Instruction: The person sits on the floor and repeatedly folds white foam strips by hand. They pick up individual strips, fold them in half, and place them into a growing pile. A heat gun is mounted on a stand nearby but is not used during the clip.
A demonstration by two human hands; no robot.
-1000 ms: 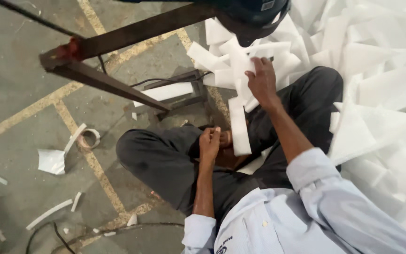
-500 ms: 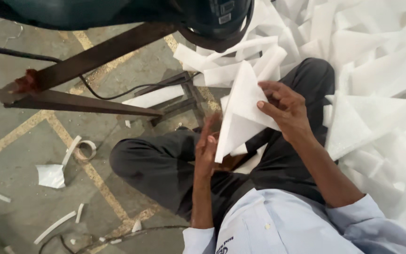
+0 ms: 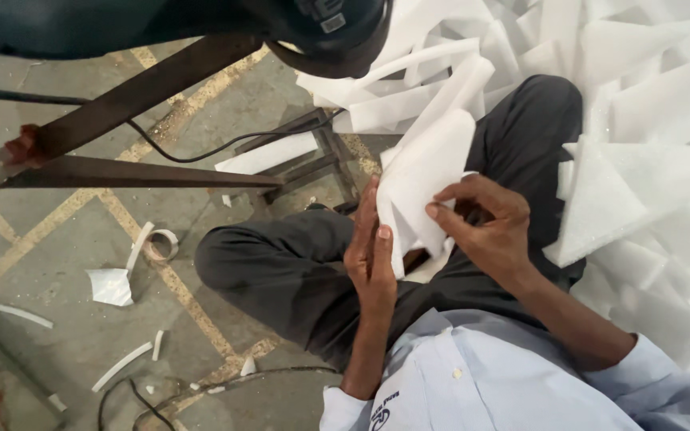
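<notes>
Seated cross-legged, the person pinches a folded white foam sheet (image 3: 429, 179) above the lap, left hand (image 3: 370, 259) flat against its edge with fingers straight, right hand (image 3: 485, 227) curled gripping its side, apparently mid-fold, calling for firm creasing.

White foam sheet (image 3: 429, 172) — folded, upright — over the lap.
</notes>
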